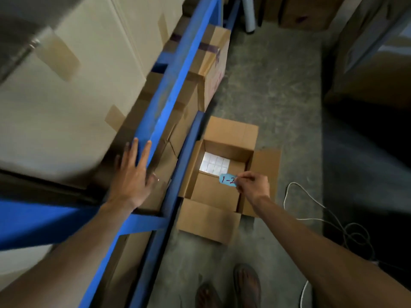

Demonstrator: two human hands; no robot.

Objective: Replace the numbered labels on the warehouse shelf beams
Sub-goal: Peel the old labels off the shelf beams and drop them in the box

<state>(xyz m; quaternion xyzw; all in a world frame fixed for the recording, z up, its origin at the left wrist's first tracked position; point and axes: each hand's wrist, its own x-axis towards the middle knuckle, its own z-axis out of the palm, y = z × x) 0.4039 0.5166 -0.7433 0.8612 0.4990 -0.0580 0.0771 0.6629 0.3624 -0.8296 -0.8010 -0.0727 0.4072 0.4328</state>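
Observation:
A blue shelf beam runs from the top centre down to the lower left. My left hand lies against it with straight, spread fingers and holds nothing. My right hand pinches a small light-blue label with "1-2" written in red, over an open cardboard box on the floor. Part of the label is hidden behind my fingers.
Large pale cartons fill the shelf at left, with brown boxes lower down. The open box holds white packets. A white cable trails on the concrete floor at right. Sandalled feet stand below.

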